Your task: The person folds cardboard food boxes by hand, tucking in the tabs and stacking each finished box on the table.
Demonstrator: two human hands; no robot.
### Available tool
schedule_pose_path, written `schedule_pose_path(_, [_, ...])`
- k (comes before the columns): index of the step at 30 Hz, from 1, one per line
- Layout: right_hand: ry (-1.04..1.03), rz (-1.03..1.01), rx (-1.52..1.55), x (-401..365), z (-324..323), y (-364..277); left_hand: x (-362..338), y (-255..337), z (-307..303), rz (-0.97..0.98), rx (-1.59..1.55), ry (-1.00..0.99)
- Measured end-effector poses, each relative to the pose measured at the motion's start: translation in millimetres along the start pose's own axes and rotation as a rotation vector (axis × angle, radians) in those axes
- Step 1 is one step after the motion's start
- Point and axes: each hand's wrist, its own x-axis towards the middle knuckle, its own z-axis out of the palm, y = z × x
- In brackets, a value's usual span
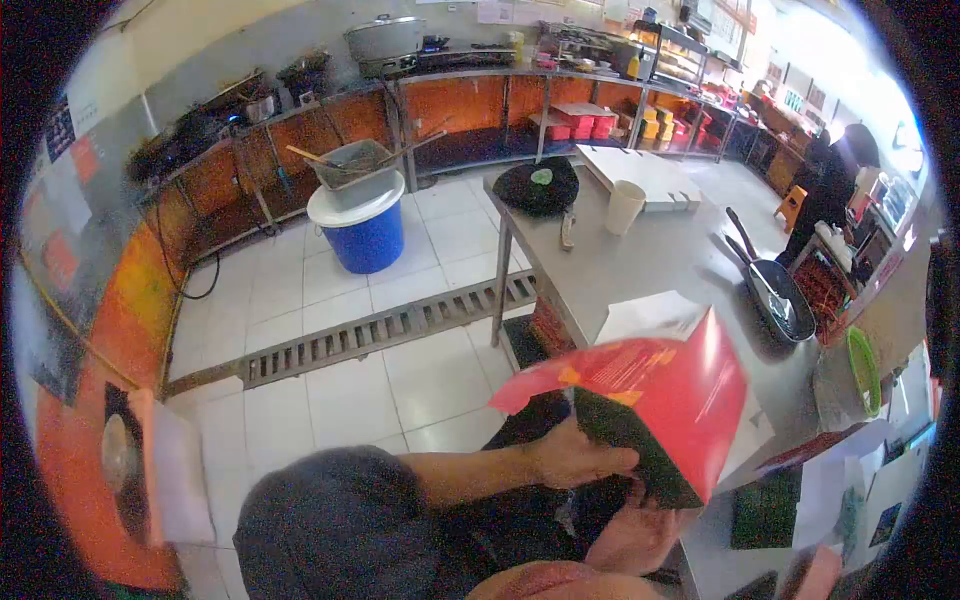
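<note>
I hold a red printed cardboard box over the near end of the steel table, tilted, with a dark green face turned toward me. My left hand is closed on the lower left edge of that dark face. Below it, my right hand grips the bottom edge, its fingers partly hidden. White sheets lie on the table just behind the box. A dark green flat piece rests to the right of my hands.
The steel table carries a black pan, a beige cup, a white flat box and a round black plate. A blue bucket stands beyond the floor drain. A person in dark clothes is at the far right.
</note>
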Motion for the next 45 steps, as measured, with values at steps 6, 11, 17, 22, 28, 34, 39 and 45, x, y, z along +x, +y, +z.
schedule_pose_path(6, [-0.287, 0.501, 1.028, -4.7, -13.4, -26.9, -8.6, 0.9, 1.9, -0.15, -0.017, 0.042])
schedule_pose_path(11, [-0.157, 0.33, 0.848, 5.0, -7.8, -45.4, 0.4, 11.7, 3.4, 0.08, 0.194, 0.001])
schedule_pose_path(17, [0.161, 0.111, 0.156, -5.8, 14.1, -41.9, 3.3, 20.9, 15.9, -0.07, 0.268, 0.308])
schedule_pose_path(22, [0.116, 0.246, 0.117, -15.8, 29.1, -35.8, -12.1, 5.5, 21.9, 0.019, 1.043, 0.141])
schedule_pose_path(28, [-0.016, 0.354, 0.584, -2.0, 25.0, -18.4, -2.6, 12.1, 20.1, -0.022, 0.432, 0.086])
schedule_pose_path(34, [-0.029, 0.121, 0.269, 19.6, 4.4, -19.1, -14.1, 38.6, -1.6, -0.198, -0.126, 0.261])
schedule_pose_path(39, [0.096, -0.116, 0.038, 2.7, 23.0, -17.0, -17.1, 12.1, 25.6, -0.28, 0.062, 0.334])
schedule_pose_path(45, [0.11, -0.255, -0.339, -13.2, 42.8, -5.2, -19.9, 7.6, 43.8, -0.322, -0.217, 0.449])
